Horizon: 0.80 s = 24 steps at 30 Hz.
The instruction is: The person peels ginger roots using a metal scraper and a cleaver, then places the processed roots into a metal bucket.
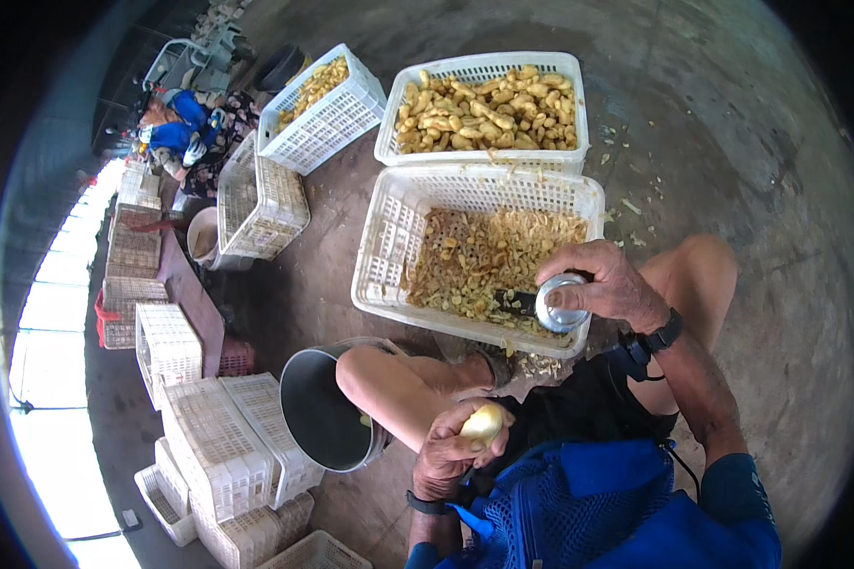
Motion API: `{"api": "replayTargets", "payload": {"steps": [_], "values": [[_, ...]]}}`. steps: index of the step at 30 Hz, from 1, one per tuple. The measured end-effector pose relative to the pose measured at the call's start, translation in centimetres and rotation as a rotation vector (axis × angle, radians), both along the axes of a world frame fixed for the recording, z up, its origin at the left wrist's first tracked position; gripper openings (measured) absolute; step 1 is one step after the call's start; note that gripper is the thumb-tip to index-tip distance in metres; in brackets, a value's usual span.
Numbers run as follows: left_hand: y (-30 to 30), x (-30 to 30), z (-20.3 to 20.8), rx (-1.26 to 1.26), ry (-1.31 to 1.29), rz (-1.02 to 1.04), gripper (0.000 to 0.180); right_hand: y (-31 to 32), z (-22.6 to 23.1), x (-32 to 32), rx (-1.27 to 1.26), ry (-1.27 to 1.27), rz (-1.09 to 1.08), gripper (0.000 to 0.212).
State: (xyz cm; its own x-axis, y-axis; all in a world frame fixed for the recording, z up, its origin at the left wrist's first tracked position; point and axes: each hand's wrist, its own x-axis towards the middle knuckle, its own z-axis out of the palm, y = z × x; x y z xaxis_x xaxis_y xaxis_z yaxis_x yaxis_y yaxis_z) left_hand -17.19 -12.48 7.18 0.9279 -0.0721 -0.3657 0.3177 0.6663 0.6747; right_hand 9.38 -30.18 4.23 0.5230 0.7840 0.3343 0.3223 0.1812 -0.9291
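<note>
Silver tool [562, 303], right hand [613, 283] clasping it over crate [381, 242], left hand [443, 449] curled round pale tuber [482, 425]

Peeled piece [482, 426]: pale creamy yellow. Handheld tool [562, 303]: silver, with a black part. Peelings [484, 251]: show mixed straw, tan and brown. Crate [375, 242] around them: white, with a lattice pattern. Heaped tubers [489, 119]: golden yellow, marked with brown. Bucket [324, 408]: grey. Watch [667, 330]: black. Garment [579, 503]: bright blue, carries a mesh pattern. Sleeve [738, 488]: dark teal-blue. Board [192, 299]: dull mauve-brown. Floor [731, 171]: mottled grey-brown.
</note>
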Motion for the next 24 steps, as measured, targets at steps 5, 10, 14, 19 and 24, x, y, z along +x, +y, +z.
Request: {"api": "replayTargets", "payload": {"steps": [5,10,14,19,24], "values": [[-1.5,2.5,0.1,0.799,-0.004,-0.010,0.040,2.3,2.2,-4.0,0.019,0.052,0.236,0.033],[-1.8,2.7,-0.4,1.381,-0.180,0.026,0.038,2.6,1.8,-5.5,-0.063,0.093,0.263,0.024],[-1.4,1.9,1.0,1.484,-0.207,0.095,0.038,1.0,0.6,-1.2,-0.186,-0.069,0.004,0.021],[-1.4,2.6,1.0,1.535,-0.240,0.098,0.037,2.3,3.3,-5.5,-0.040,0.051,0.205,0.024],[-1.3,2.2,0.2,1.526,-0.262,0.072,0.037,3.1,2.2,-5.1,-0.115,0.122,0.297,0.027]]}}
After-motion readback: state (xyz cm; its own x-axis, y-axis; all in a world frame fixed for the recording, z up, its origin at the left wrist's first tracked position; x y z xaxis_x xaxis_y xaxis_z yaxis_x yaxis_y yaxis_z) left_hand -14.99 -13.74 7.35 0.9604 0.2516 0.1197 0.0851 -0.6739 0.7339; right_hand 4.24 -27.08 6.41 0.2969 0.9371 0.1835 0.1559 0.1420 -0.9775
